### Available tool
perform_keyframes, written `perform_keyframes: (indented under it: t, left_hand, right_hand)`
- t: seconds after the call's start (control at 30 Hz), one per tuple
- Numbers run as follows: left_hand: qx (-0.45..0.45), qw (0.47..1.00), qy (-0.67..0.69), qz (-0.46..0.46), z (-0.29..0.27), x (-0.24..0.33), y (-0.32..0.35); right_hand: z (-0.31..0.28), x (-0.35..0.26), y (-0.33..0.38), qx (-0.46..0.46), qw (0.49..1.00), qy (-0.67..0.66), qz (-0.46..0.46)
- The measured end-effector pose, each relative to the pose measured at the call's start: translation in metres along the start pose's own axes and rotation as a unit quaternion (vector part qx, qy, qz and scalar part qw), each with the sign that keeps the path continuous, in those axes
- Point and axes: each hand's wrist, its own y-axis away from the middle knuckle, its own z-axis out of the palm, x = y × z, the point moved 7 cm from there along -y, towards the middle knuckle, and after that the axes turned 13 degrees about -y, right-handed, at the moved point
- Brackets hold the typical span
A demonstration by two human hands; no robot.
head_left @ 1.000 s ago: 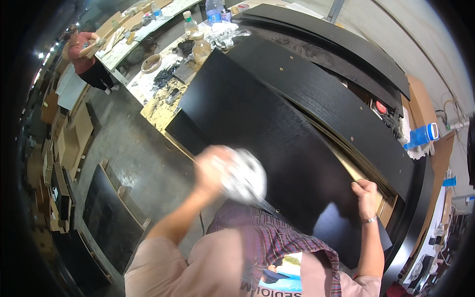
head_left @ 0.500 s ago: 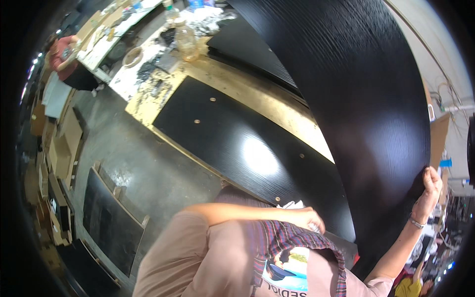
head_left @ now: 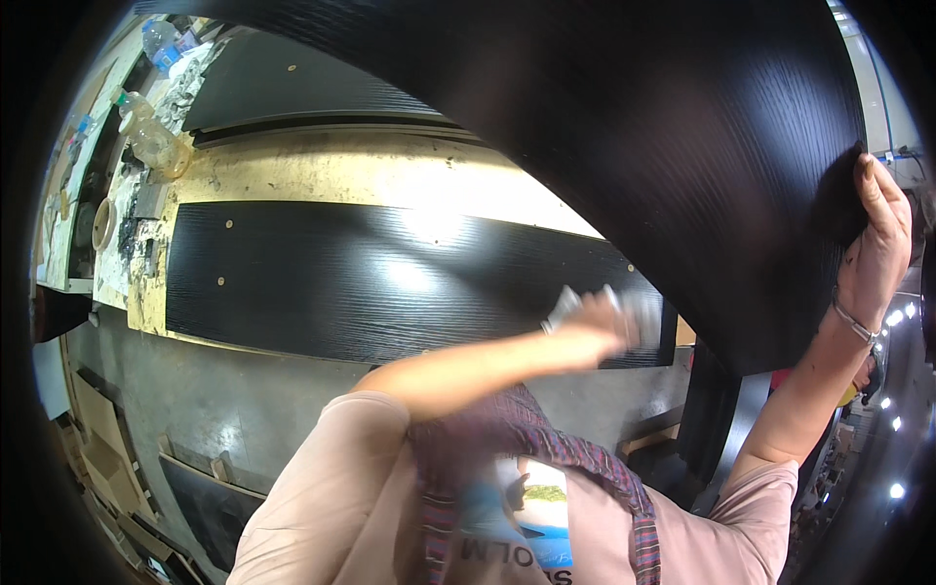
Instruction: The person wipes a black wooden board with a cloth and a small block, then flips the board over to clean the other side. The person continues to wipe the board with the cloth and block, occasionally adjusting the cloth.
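A large black wood-grain panel [head_left: 673, 146] is tilted up in front of me, across the upper right. At its right edge my right hand [head_left: 882, 214] is closed, thumb on the near face and the other fingers partly hidden. Below it, a long black board [head_left: 322, 283] with small round fittings lies flat on the yellowish worktable [head_left: 312, 171]. Over this board's right end, my left hand [head_left: 590, 331] is closed on a crumpled white cloth [head_left: 561, 308]. Motion smears that hand and the cloth.
More black boards [head_left: 312, 83] are stacked on the table's far side. A clear bottle [head_left: 151, 141], a blue-labelled bottle [head_left: 161, 44] and a tape roll [head_left: 103, 224] stand at the left end. Cardboard [head_left: 102, 429] and a dark panel [head_left: 210, 502] are lower left.
My view has turned, so the flat board now runs nearly level. My left hand has moved from beside my body out over the board with the cloth. My right hand still grips the raised panel.
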Motion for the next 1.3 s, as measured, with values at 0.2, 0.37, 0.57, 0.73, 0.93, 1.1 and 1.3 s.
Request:
perform_keyframes:
  t: [0.2,0.37,0.57,0.73,0.93,1.1,1.3]
  left_hand:
    - [-0.191,0.902,0.388,0.017,-0.04,0.063,-0.001]
    - [-0.261,0.948,0.026,-0.18,-0.008,-0.029,-0.033]
    - [0.04,0.987,-0.143,-0.061,-0.119,-0.004,0.115]
    - [0.166,0.645,-0.623,-0.411,-0.349,-0.05,0.376]
    - [0.476,0.444,-0.394,-0.649,-0.467,0.04,0.56]
    - [0.572,0.571,-0.231,-0.541,-0.421,0.045,0.505]
    - [0.467,0.699,-0.291,-0.456,-0.406,0.034,0.385]
  right_hand:
    - [-0.009,-0.015,0.013,-0.003,0.999,0.009,-0.037]
    - [0.043,-0.016,0.008,-0.071,0.992,-0.104,-0.001]
    - [0.113,0.031,0.045,-0.162,0.962,-0.124,0.183]
    - [0.182,0.023,0.08,-0.241,0.936,-0.134,0.22]
    - [0.245,0.064,0.136,-0.332,0.887,-0.152,0.284]
    - [0.284,0.112,0.172,-0.38,0.865,-0.126,0.302]
    - [0.31,0.106,0.186,-0.37,0.861,-0.011,0.349]
